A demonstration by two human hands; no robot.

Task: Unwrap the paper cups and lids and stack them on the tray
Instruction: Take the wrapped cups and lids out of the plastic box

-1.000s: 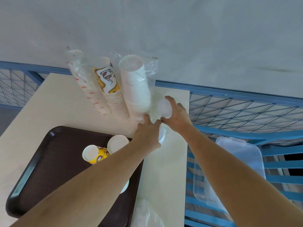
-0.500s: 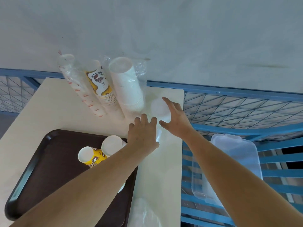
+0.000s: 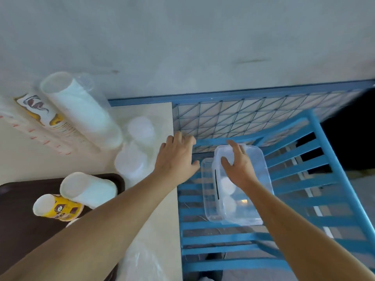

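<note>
Both hands have left the wrapped lids (image 3: 133, 159) on the worktop (image 3: 160, 220) and swung right: your left hand (image 3: 176, 157) hangs over the worktop's edge, your right hand (image 3: 239, 169) over the clear box (image 3: 260, 177) on the blue rack (image 3: 294, 199), each grip apart and empty. Lids stay wrapped, off the tray (image 3: 20, 230). Little worktop lies beside them; the rack's slats gape.

Right hand (image 3: 239, 169) hovers above clear box (image 3: 261, 189), left hand (image 3: 174, 157) beside.
</note>
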